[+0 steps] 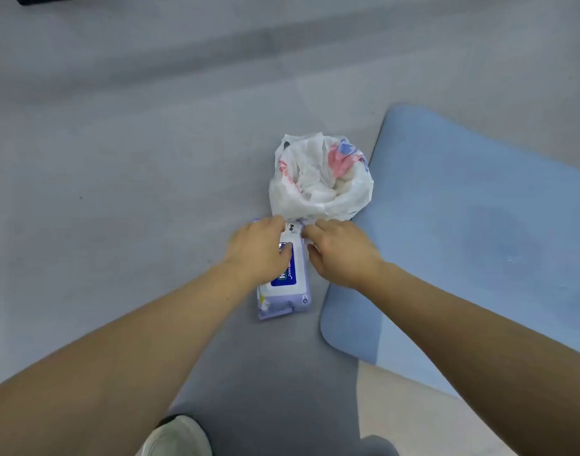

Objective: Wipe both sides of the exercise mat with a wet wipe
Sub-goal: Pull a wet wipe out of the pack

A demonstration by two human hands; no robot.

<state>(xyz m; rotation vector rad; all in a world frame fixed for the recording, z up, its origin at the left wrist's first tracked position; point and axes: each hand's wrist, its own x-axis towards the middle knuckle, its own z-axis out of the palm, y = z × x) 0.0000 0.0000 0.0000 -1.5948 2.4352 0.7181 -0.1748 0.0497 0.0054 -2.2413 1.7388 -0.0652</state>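
The left hand [257,248] lies on top of the wipes pack [287,284], fingers bent over its far left part and thumb down on the blue label, so it holds the pack against the floor. The right hand [339,253] sits at the pack's far right corner, fingers curled in toward the white flap there; whether they pinch the flap or only touch it I cannot tell. The pack, purple with a blue label, lies flat on the grey floor [117,192], its long side running near to far. Touching its far end stands a white plastic bag [320,179] with red and blue print, its mouth open and crumpled white stuff inside. Just right of pack and bag lies the blue mat [463,225], spread flat, with darker patches on its surface. A light shoe [177,437] shows at the near edge
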